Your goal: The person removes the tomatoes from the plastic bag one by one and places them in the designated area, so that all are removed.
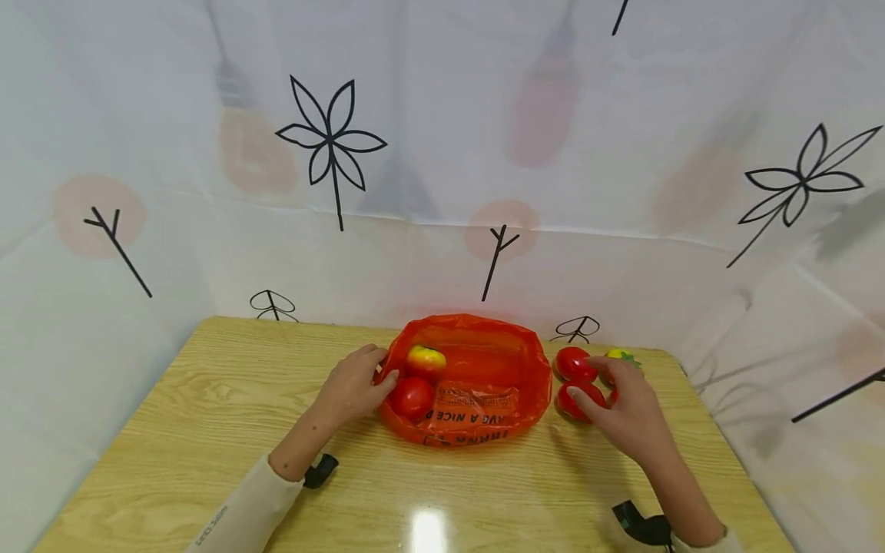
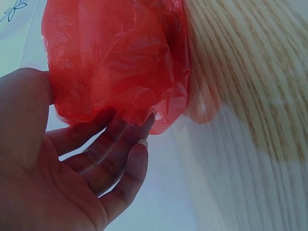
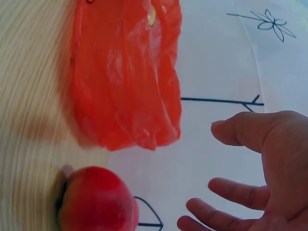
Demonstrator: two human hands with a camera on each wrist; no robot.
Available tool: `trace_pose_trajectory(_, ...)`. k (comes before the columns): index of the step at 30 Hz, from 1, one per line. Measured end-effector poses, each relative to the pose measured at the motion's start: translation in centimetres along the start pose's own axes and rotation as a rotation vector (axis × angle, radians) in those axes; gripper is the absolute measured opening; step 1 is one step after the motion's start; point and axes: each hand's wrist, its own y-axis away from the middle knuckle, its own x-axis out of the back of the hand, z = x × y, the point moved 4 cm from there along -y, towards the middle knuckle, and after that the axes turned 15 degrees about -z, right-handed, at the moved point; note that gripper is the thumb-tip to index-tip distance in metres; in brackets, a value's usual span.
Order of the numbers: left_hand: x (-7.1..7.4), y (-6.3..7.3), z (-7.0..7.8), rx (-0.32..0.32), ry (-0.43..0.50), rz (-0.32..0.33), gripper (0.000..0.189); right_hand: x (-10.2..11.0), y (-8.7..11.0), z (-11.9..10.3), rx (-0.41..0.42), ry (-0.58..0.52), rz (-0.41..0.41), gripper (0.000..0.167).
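Note:
A red plastic bag stands open-mouthed on the table in the head view. Inside its left end lie a yellow-and-red apple and a round red fruit. My left hand pinches the bag's left rim, thumb over the inner side and fingers outside. To the right of the bag sit two red fruits, one in front of the other. My right hand hovers at them with thumb and fingers spread. In the right wrist view, a red fruit lies apart from that hand.
Behind the right hand is a yellow fruit with green leaves, partly hidden, with some red showing below it. The wood-grain table ends at a white patterned cloth hanging behind it. Dark wrist straps show below both hands.

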Motion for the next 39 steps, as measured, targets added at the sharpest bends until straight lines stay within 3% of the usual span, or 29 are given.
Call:
trace_pose_trajectory(12,0.1,0.2,0.1,0.006,0.001,0.003,0.025,-1.5,-1.4,-2.1,0.047,-0.031,-0.036,0.053)
trace_pose_trajectory(39,0.0,-0.1,0.0,0.009,0.007,-0.006,0.025,-4.2,-4.0,-4.7,0.089,-0.059,-0.095,0.05)
